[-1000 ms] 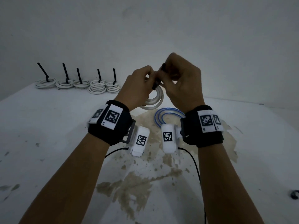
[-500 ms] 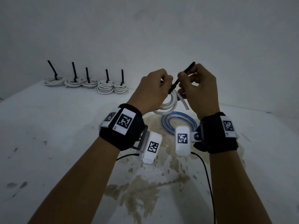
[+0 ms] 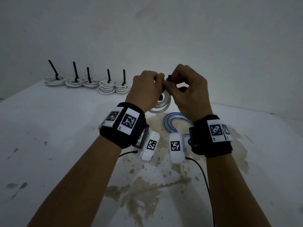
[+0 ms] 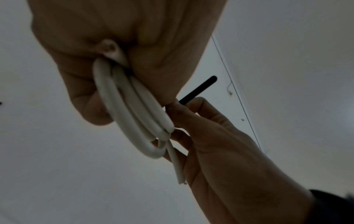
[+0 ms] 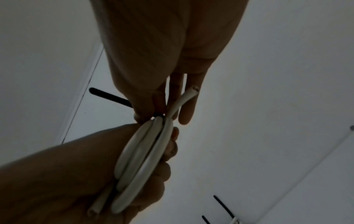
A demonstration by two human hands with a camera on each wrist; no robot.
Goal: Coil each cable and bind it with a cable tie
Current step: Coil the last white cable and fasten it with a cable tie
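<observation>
My left hand (image 3: 147, 89) grips a coiled white cable (image 3: 162, 104) held up above the table; the coil (image 4: 132, 109) shows several loops with one cut end hanging loose. My right hand (image 3: 185, 89) pinches a black cable tie (image 3: 168, 78) at the top of the coil, thumb and forefinger right against my left fingers. The tie's free tail (image 4: 199, 89) sticks out beyond the pinch, and in the right wrist view the tie (image 5: 110, 97) passes behind the coil (image 5: 145, 151). A coiled blue cable (image 3: 173, 122) lies on the table below my hands.
Several bound white coils (image 3: 105, 87) with upright black tie tails stand in a row at the table's back left, near the wall. The white table (image 3: 49, 145) has a brown stain patch in its middle. Black wires trail from both wrist cameras.
My hands have closed together again. Half a second ago the right hand held the tie's tail out straight, up and to the right; now it pinches close to the coil with little tail showing from above.
</observation>
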